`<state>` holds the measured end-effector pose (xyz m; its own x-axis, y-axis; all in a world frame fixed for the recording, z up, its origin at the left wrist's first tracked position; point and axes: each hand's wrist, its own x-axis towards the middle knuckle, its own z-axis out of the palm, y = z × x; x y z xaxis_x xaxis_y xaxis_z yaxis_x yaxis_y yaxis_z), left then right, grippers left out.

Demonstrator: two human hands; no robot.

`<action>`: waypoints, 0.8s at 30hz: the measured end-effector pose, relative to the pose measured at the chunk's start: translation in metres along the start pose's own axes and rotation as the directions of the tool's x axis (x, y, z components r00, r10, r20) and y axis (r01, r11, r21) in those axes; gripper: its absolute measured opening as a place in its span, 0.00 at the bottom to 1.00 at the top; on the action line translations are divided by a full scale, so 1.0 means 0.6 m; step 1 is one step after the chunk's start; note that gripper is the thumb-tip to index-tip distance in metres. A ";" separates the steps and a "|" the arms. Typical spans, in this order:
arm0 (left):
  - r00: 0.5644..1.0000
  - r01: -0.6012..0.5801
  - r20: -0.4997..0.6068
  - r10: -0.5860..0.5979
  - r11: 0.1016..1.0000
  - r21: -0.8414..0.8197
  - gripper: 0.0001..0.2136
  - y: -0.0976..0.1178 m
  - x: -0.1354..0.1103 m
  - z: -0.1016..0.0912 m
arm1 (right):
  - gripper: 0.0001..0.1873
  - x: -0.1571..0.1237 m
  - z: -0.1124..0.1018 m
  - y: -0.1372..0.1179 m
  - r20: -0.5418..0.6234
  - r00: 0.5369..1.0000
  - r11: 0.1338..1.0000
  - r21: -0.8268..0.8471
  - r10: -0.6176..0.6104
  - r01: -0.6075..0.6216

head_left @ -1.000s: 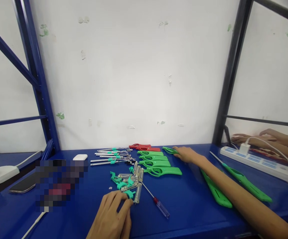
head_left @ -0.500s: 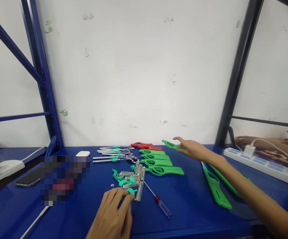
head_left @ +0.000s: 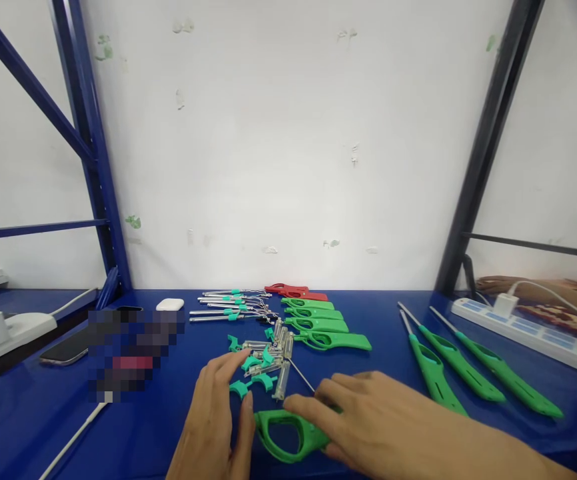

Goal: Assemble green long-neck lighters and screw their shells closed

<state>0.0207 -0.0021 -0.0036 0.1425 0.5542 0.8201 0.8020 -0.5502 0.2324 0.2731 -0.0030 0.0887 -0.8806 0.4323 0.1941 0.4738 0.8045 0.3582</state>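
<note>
My right hand (head_left: 363, 417) grips a green lighter casing (head_left: 281, 450) with a looped trigger guard, low over the table's front; the hand covers its rear half. My left hand (head_left: 213, 413) is just left of the casing, thumb and fingers apart, holding nothing. By its fingertips lie several teal triggers (head_left: 263, 381) and clear fuel tanks (head_left: 282, 380). A screwdriver (head_left: 301, 375) shows only its thin shaft; my right hand hides its handle. Behind lie green casing halves (head_left: 346, 341), red casing halves (head_left: 296, 292) and metal lighter tubes (head_left: 216, 318) with wires.
On the right lie three whole green lighters (head_left: 468, 367) with metal tubes. A white power strip (head_left: 533, 337) stands beyond them. On the left are a phone (head_left: 66, 350), a white case (head_left: 170, 305), a cable (head_left: 76, 433) and another power strip (head_left: 18, 340). Shelf posts (head_left: 93, 153) flank the table.
My right hand has come from the back right to the front centre with the green casing. My left hand's fingers have spread and lifted beside it. The view has shifted slightly.
</note>
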 end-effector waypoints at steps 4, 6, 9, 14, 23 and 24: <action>1.000 -0.006 0.006 0.006 1.000 0.000 0.20 0.000 -0.001 -0.003 | 0.21 0.028 0.052 -0.023 -0.123 0.992 0.998 -0.055 -0.029 0.022; 1.000 -0.006 0.005 0.006 1.000 -0.005 0.19 0.000 -0.002 -0.005 | 0.18 0.037 0.077 -0.024 -0.149 0.989 0.998 -0.057 -0.019 0.010; 1.000 -0.007 0.003 0.007 1.000 -0.012 0.19 0.000 -0.001 -0.006 | 0.19 0.045 0.099 -0.022 -0.131 0.991 0.999 -0.033 -0.010 0.006; 1.000 0.024 0.009 -0.024 0.999 -0.038 0.18 0.005 0.001 -0.006 | 0.28 0.049 0.080 -0.020 -0.032 0.999 0.998 0.058 -0.014 0.016; 0.998 0.067 0.021 -0.066 0.997 -0.026 0.15 0.015 -0.001 -0.011 | 0.19 -0.050 0.021 0.074 -0.005 0.907 0.896 0.160 0.421 -0.415; 1.000 0.010 0.029 -0.010 1.000 0.016 0.14 0.008 0.004 -0.013 | 0.21 -0.066 0.028 0.097 0.037 0.859 0.853 0.104 0.511 -0.512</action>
<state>0.0204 -0.0087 0.0035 0.1515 0.5778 0.8020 0.8125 -0.5348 0.2318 0.3356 0.0332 0.0864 -0.5137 0.7975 0.3164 0.8550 0.5065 0.1114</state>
